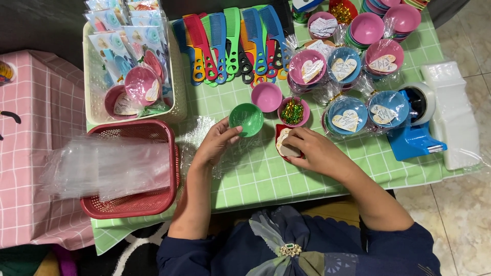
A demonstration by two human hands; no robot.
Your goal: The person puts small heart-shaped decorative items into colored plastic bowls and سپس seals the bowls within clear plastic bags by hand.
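My left hand [217, 141] holds a small green plastic bowl [246, 119] by its rim, just above a clear cellophane sheet [202, 134] on the green checked tablecloth [266, 174]. My right hand [312, 149] rests on a stack of cream heart-shaped cards [284, 145] lying in a small red dish. Just beyond stand an empty pink bowl [266, 96] and a pink bowl of green and gold twist ties [293, 111].
A red basket [134, 202] of clear bags sits at the left, with a cream basket [176, 76] of packed items behind it. Coloured combs [230, 43] lie at the back. Wrapped bowls [348, 115] and a blue tape dispenser [414, 135] are on the right.
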